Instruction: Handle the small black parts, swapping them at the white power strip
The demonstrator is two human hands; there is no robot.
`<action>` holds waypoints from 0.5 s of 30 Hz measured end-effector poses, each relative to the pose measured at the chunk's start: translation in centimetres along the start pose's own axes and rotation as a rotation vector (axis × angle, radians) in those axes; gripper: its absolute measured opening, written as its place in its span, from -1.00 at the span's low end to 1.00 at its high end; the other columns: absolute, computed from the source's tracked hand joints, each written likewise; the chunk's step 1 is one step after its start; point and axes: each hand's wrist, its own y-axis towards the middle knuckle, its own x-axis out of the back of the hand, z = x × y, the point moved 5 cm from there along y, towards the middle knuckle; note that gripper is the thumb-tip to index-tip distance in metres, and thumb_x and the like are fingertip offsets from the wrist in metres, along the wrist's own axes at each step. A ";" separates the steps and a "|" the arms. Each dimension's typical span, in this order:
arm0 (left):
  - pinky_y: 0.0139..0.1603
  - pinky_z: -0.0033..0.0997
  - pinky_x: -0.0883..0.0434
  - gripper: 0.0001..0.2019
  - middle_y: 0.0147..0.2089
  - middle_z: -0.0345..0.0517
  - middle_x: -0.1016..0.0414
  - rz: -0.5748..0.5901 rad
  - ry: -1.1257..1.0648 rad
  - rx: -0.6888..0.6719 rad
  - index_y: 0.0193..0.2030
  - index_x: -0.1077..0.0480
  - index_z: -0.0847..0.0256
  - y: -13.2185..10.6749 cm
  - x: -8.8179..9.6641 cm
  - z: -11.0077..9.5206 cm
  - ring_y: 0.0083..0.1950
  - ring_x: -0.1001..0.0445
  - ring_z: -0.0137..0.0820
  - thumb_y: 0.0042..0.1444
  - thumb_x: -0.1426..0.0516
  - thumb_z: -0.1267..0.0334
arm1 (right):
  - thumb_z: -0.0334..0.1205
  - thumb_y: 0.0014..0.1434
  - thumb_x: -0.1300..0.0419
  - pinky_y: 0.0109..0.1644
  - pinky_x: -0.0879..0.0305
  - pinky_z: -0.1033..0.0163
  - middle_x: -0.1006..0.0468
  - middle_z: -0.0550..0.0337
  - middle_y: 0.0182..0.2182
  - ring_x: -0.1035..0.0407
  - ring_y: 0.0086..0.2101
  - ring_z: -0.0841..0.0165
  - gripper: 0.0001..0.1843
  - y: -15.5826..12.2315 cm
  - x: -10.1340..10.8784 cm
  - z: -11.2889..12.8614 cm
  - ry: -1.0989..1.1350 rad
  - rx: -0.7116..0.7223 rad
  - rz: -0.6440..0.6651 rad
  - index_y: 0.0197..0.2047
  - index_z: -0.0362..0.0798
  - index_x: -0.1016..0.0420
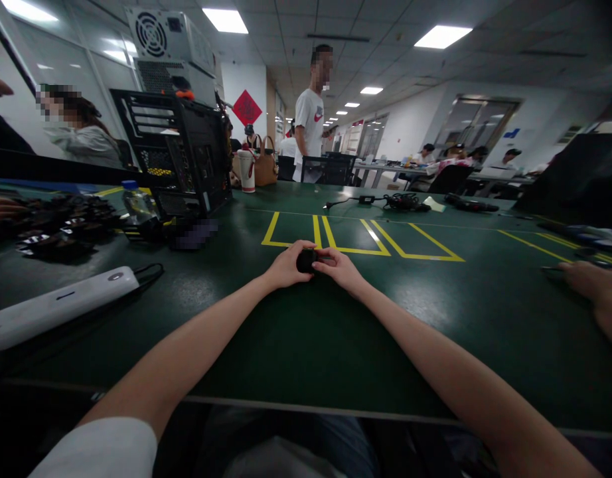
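Note:
Between my two hands, just above the dark green table [286,345], is a small black rounded object [306,261] whose kind I cannot make out. My left hand [287,265] curls around its left side, thumb below and fingers above. From the right, my right hand [340,269] pinches at its edge with thumb and fingertips. Whether the right fingers also hold a smaller piece is hidden. Yellow tape outlines [356,251] lie on the table just beyond my hands.
Left stand a white power strip [62,305], a pile of black parts [67,222], a water bottle [138,204] and an open computer case [186,153]. Behind are a paper cup [247,171] and cables [405,201]. Another person's hand [595,285] rests at the right edge.

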 end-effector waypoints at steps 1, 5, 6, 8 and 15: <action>-0.03 -0.23 -0.28 -0.42 -0.03 -0.09 -0.28 0.002 0.000 0.007 0.00 -0.13 0.15 0.0 0.0 0.0 -0.03 -0.31 -0.27 -0.23 -0.20 0.35 | -0.31 -0.14 -0.24 0.01 -0.24 0.08 -0.38 0.16 -0.19 -0.36 -0.18 0.36 -0.64 0.0 0.0 0.0 0.011 0.015 0.007 -0.21 -0.05 -0.29; -0.05 -0.21 -0.29 -0.42 -0.04 -0.10 -0.29 0.006 0.004 0.027 0.00 -0.14 0.14 0.0 -0.1 0.0 -0.04 -0.33 -0.26 -0.24 -0.20 0.36 | -0.30 -0.18 -0.27 0.00 -0.24 0.11 -0.37 0.21 -0.23 -0.33 -0.18 0.38 -0.60 -0.2 -0.1 0.0 0.029 0.053 0.014 -0.23 -0.02 -0.26; -0.05 -0.21 -0.28 -0.42 -0.04 -0.10 -0.29 0.007 0.005 0.029 0.00 -0.14 0.14 0.1 -0.1 0.0 -0.04 -0.33 -0.25 -0.24 -0.20 0.36 | -0.27 -0.16 -0.26 -0.02 -0.25 0.11 -0.37 0.21 -0.24 -0.33 -0.19 0.38 -0.63 -0.2 -0.1 0.0 0.026 0.055 0.008 -0.23 -0.02 -0.26; -0.04 -0.20 -0.28 -0.41 -0.04 -0.10 -0.29 0.007 0.007 0.028 0.00 -0.14 0.14 0.1 -0.1 0.0 -0.04 -0.32 -0.25 -0.25 -0.21 0.35 | -0.22 -0.11 -0.23 -0.04 -0.26 0.12 -0.38 0.21 -0.27 -0.33 -0.21 0.39 -0.70 -0.2 0.0 0.1 0.008 0.070 -0.023 -0.26 -0.03 -0.28; -0.02 -0.19 -0.27 -0.42 -0.02 -0.07 -0.28 0.024 -0.006 0.016 0.01 -0.14 0.14 0.0 0.1 -0.1 -0.02 -0.32 -0.25 -0.21 -0.21 0.28 | -0.24 -0.13 -0.24 0.00 -0.24 0.14 -0.36 0.22 -0.25 -0.34 -0.19 0.38 -0.70 0.2 0.0 -0.1 0.025 0.087 -0.034 -0.29 -0.04 -0.27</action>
